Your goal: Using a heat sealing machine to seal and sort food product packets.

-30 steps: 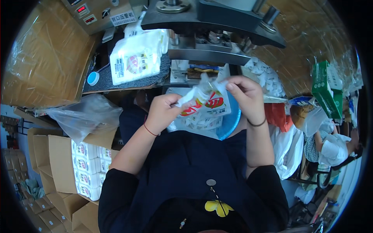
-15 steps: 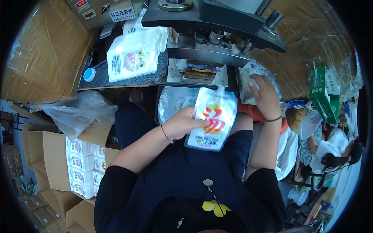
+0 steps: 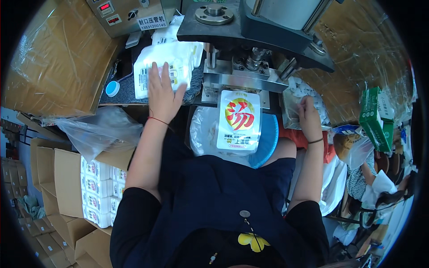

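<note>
My left hand (image 3: pixel 164 96) is open, its fingers spread over the top of a stack of white printed pouches (image 3: pixel 144 73) on the grey mat. A white pouch (image 3: pixel 239 134) with a yellow disc and red lettering hangs with its upper end at the steel press machine (image 3: pixel 250 80), and no hand touches it. My right hand (image 3: pixel 309 118) is closed at the fingertips beside a clear tray (image 3: pixel 291 107) of small white plastic parts (image 3: pixel 306 87). Whatever those fingers may pinch is too small to make out.
Below the hanging pouch stands a blue-rimmed tub (image 3: pixel 269 138) lined with clear plastic. To the left, an open carton (image 3: pixel 67 183) holds packed pouches. A white-and-blue round cap (image 3: pixel 112 89) lies on the mat. A green box (image 3: pixel 374 118) and another person (image 3: pixel 380 183) are at the right.
My left hand has let go of the printed pouch, now hanging at the press, and moved up-left to the stack. My right hand has lowered slightly and its fingers have closed.
</note>
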Demonstrator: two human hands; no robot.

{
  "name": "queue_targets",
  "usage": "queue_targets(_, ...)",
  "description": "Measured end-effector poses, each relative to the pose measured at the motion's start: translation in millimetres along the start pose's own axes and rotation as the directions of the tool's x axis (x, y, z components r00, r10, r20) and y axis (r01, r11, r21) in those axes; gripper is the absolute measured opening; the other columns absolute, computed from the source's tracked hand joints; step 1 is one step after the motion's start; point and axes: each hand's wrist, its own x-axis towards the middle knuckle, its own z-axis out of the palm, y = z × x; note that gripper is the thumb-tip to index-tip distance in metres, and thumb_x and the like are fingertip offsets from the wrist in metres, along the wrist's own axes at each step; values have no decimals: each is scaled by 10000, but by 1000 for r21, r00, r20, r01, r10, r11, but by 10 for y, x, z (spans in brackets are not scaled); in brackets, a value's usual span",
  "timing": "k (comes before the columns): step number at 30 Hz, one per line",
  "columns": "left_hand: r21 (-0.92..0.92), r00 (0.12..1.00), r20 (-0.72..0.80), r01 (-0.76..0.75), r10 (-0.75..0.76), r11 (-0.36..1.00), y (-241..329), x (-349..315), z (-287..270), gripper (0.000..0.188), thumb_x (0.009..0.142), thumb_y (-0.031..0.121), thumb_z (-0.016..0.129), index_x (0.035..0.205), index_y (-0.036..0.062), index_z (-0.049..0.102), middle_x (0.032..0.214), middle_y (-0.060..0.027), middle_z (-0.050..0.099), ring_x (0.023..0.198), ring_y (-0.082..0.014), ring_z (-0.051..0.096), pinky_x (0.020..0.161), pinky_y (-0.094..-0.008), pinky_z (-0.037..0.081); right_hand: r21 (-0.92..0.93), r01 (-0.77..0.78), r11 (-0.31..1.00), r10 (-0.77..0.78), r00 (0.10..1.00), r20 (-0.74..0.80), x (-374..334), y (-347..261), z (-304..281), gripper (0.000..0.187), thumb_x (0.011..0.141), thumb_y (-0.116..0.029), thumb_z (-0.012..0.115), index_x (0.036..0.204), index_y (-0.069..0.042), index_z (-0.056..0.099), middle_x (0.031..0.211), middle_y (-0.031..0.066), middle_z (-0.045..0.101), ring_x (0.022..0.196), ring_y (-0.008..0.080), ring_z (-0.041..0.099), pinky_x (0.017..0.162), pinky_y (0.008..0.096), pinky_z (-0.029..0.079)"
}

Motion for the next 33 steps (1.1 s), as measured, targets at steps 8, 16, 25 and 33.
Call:
queue_targets(8,-719,803,500,593,-324,363,330,-387,-368,205,1015,134,567,1063,-23,691,903,-81,700,801,-117,653,737,-259,529,186,245,951,-196,948,-250,-155,-770,-11,167,1006,-154,543,1037,-4,609,946,162,653,845,280,629,762,346,492)
queue_targets(16,-635,696,717,629,40,449,1081,-537,-249,263,916,231,727,989,-22,733,764,-54,711,673,-62,624,634,-237,512,567,388,727,-418,905,-83,-85,-1515,126,143,918,-82,663,1034,1,654,963,93,681,857,167,646,769,280,513)
queue_targets(25,-341,352,868,935,351,-96,1497,-673,-158,318,966,171,667,1204,-40,642,1125,-116,706,984,-150,680,904,-311,545,304,381,873,-448,874,190,-116,-1241,-130,155,981,-157,548,1010,-21,618,923,142,633,841,298,621,748,370,487)
queue_targets(33,-390,429,881,897,200,-207,1152,-314,165,362,885,22,685,1226,-63,599,1155,-157,690,1016,-225,697,905,-370,568,-486,53,872,15,991,134,213,-243,-39,308,904,-167,630,1206,-107,620,1099,193,617,1004,400,629,831,463,522)
